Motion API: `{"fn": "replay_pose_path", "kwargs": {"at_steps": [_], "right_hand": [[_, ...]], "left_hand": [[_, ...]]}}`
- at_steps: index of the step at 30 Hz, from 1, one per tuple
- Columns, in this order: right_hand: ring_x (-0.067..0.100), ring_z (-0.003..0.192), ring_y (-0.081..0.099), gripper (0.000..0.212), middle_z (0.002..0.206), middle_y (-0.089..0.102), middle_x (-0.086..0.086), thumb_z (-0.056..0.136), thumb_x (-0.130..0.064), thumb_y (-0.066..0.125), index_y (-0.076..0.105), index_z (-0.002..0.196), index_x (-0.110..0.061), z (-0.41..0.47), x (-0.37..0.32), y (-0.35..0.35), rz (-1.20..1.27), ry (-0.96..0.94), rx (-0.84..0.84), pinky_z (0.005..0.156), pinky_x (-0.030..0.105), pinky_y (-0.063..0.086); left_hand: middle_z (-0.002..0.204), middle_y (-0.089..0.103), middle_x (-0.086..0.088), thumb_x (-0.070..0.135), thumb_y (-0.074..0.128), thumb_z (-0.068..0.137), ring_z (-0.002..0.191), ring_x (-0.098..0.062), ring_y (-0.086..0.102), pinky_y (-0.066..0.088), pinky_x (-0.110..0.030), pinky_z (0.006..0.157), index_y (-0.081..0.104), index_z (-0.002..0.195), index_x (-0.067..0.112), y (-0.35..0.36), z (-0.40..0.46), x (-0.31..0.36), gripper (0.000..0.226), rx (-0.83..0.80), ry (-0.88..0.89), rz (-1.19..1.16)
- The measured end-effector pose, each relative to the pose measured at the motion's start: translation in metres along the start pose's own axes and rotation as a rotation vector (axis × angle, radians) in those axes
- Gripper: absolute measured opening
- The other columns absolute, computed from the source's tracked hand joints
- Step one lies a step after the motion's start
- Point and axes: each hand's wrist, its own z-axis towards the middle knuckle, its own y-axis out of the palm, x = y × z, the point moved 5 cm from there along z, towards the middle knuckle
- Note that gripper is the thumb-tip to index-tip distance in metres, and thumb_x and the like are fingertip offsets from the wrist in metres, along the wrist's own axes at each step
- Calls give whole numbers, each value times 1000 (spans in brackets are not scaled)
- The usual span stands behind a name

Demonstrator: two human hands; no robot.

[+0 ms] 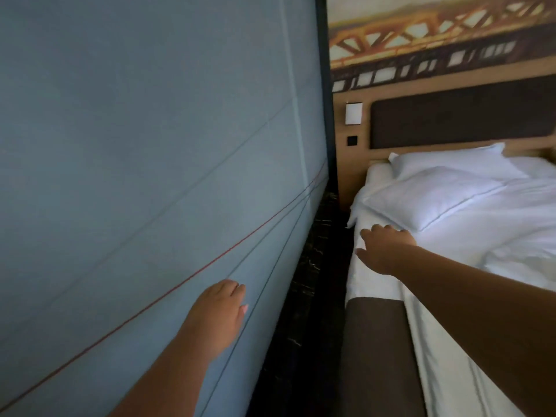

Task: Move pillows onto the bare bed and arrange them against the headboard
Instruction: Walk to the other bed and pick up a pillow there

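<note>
Two white pillows lie at the head of the bed. The far pillow rests against the dark padded headboard. The near pillow lies flat in front of it, overlapping it. My right hand reaches over the white sheet just short of the near pillow's lower corner, fingers spread, holding nothing. My left hand hangs in front of the blue-grey wall, fingers loosely curled, with nothing in it.
A blue-grey wall fills the left side. A narrow dark floor gap runs between wall and bed. A brown bed base shows below the sheet. A white wall lamp and dark switch sit beside the headboard.
</note>
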Motion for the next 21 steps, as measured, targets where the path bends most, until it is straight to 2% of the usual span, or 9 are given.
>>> {"fn": "replay_pose_path", "kwargs": {"at_steps": [2,4,7,8,10,12,13,16,21], "right_hand": [[30,128,47,52,138,50,7,100,-54,36,47,138,-20,0,8,-2,-5,112,-6,100,44,39],[29,127,48,51,136,51,7,100,-54,36,48,136,-19,-1,12,-3,-22,191,3,99,43,40],[27,125,49,49,134,52,5,101,-53,36,48,135,-19,-10,19,-4,-35,285,4,97,43,40],[27,125,49,49,134,52,5,101,-52,36,48,135,-19,-14,25,-2,-40,321,-2,97,42,40],[27,126,48,49,135,51,5,101,-52,36,46,136,-19,-21,36,6,-40,385,-15,97,42,39],[28,127,46,49,136,50,6,101,-51,36,45,137,-18,-26,49,12,-30,439,-26,99,43,38],[29,128,45,49,136,49,7,101,-50,37,45,138,-18,-26,57,15,-29,461,-25,99,44,38],[29,128,45,49,137,49,7,101,-50,38,45,138,-18,-15,88,21,-21,529,8,100,44,37],[29,126,48,50,136,51,6,101,-51,37,47,137,-18,13,128,44,135,661,15,97,43,39]], "left_hand": [[100,68,-2,35,50,84,91,-22,67,58,-31,77,69,104,15,12,36,-5,34,28,106,-31],[100,68,-1,32,67,81,92,-22,67,57,-32,79,68,106,15,27,69,-11,30,49,217,-51],[99,70,-4,31,77,79,90,-25,70,58,-35,77,71,107,11,50,121,-11,35,32,247,-99],[103,71,-7,31,76,81,94,-27,70,58,-37,80,72,111,9,55,138,-4,38,16,257,-124],[125,66,-13,34,64,92,117,-30,63,52,-41,98,63,129,6,62,167,20,46,-11,337,-159],[148,49,-9,38,46,102,139,-27,43,34,-40,116,46,146,10,66,193,50,52,-27,447,-136],[152,44,-6,39,41,103,144,-25,37,27,-38,119,40,149,13,64,207,65,53,-18,486,-140],[157,36,-3,40,34,105,147,-21,29,20,-36,121,33,153,16,63,251,99,54,14,536,-127],[158,34,-1,43,29,106,148,-19,26,17,-35,123,29,154,17,68,312,110,55,-67,583,-57]]}}
